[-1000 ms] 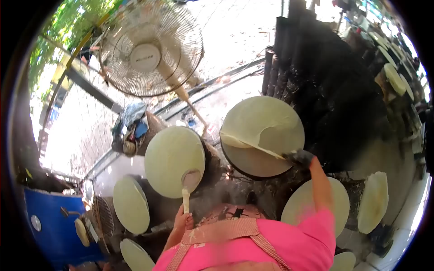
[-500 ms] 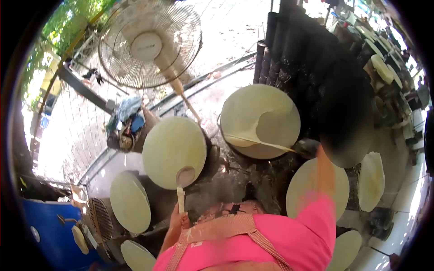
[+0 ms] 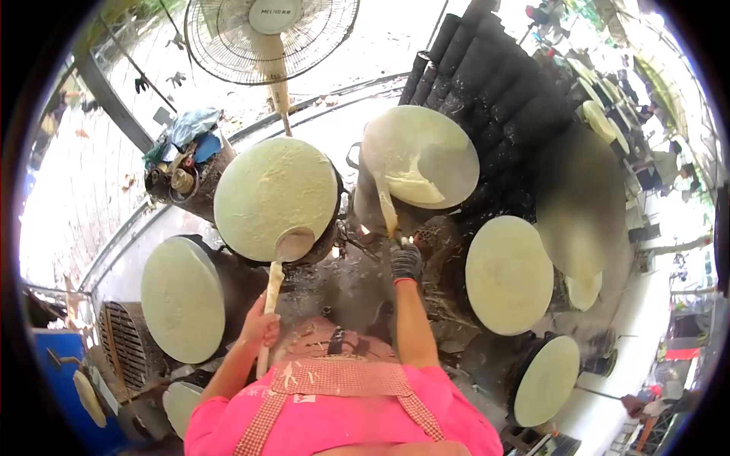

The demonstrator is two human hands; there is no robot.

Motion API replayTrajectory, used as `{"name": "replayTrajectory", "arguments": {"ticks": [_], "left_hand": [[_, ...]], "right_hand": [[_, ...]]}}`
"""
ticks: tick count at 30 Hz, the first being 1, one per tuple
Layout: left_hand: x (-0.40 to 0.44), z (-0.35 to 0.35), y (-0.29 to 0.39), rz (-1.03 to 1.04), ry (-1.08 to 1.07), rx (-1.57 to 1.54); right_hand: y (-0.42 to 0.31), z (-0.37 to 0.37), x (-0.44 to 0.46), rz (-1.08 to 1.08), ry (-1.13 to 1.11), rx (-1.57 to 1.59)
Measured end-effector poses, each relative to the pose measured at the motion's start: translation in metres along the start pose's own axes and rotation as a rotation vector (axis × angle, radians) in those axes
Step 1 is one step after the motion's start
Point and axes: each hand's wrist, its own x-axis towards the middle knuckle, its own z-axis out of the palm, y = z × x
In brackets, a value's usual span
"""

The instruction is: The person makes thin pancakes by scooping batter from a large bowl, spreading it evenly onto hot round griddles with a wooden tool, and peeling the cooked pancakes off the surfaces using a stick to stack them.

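My bare left hand (image 3: 262, 327) is wrapped round the pale handle of a ladle (image 3: 294, 244), whose round bowl rests on the near edge of a large batter-covered round pan (image 3: 275, 194). My right hand (image 3: 406, 261), in a dark striped glove, grips a long flat spatula (image 3: 385, 202). The spatula slants up along the left side of a second round pan (image 3: 449, 137). On that pan lies a pale layer with a folded, heaped part (image 3: 414, 185) near its lower edge and a greyer round patch at the right.
More pale-topped round pans stand at the left (image 3: 182, 300), right (image 3: 509, 275) and lower right (image 3: 546, 381). A fan (image 3: 272, 38) stands beyond. Black stacked cylinders (image 3: 494, 99) rise behind the second pan. A cluttered bucket (image 3: 199, 171) sits at the left, a blue surface (image 3: 65, 395) lower left.
My right hand has moved left with the spatula, from the second pan's right side to its lower left. The pale fold has shifted into a heap. The whole view has shifted.
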Motion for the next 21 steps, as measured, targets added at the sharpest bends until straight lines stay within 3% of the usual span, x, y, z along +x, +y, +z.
{"name": "replayTrajectory", "arguments": {"ticks": [2,6,8,10,13,15,17,18,20,21], "left_hand": [[-0.012,-0.004,-0.005,0.043,-0.061,-0.005],[-0.022,-0.017,-0.018,0.018,-0.079,-0.079],[-0.021,-0.021,-0.027,-0.003,-0.059,-0.098],[-0.019,-0.016,-0.028,0.002,-0.120,-0.194],[-0.021,-0.008,-0.025,0.043,-0.144,-0.198],[-0.023,-0.003,-0.025,0.075,-0.131,-0.216],[-0.016,-0.005,-0.028,0.088,-0.216,-0.263],[-0.011,-0.004,-0.029,0.085,-0.231,-0.221],[0.005,-0.001,-0.031,0.030,-0.218,-0.284],[0.012,0.002,-0.031,0.007,-0.214,-0.318]], "right_hand": [[-0.007,-0.031,-0.006,0.000,0.107,-0.139],[0.021,-0.078,-0.009,0.240,0.075,0.123],[0.012,-0.051,0.004,0.203,0.207,0.029],[0.006,-0.036,0.024,-0.028,0.226,0.029],[0.010,-0.020,0.013,0.043,0.155,-0.005],[0.060,-0.050,0.021,0.018,0.075,-0.072],[0.052,-0.101,0.029,0.199,0.022,0.239],[0.058,-0.083,0.048,0.009,0.238,0.072],[0.090,-0.003,0.100,-0.121,0.171,-0.511],[0.077,-0.007,0.081,-0.156,0.108,-0.388]]}}
